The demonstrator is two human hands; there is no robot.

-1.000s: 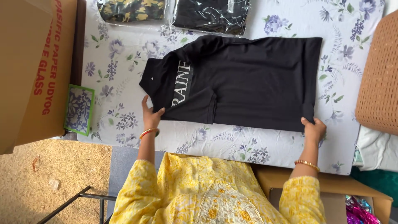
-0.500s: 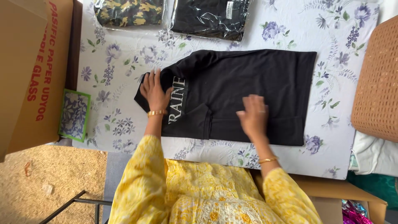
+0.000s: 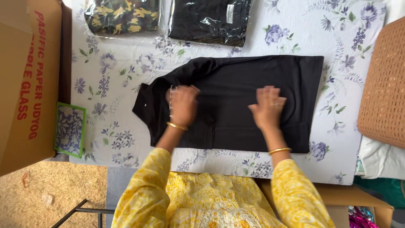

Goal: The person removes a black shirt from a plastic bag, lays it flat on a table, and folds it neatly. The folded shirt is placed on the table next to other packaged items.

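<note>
We record a desk covered by a white cloth printed with purple flowers point(image 3: 126, 71), with a large brown cardboard box point(image 3: 25, 84) at its left edge and a tan woven basket point(image 3: 384, 84) at its right. At the far edge lie a camouflage garment in clear wrap point(image 3: 122, 16) and a black garment in clear wrap point(image 3: 209, 19). A folded black fabric shirt point(image 3: 236, 101) lies flat at the centre of the desk. Our left hand point(image 3: 182, 105) rests palm down on the shirt near its collar end, fingers spread, grasping nothing. Our right hand point(image 3: 268, 108) presses flat on the shirt's middle, likewise released.
</note>
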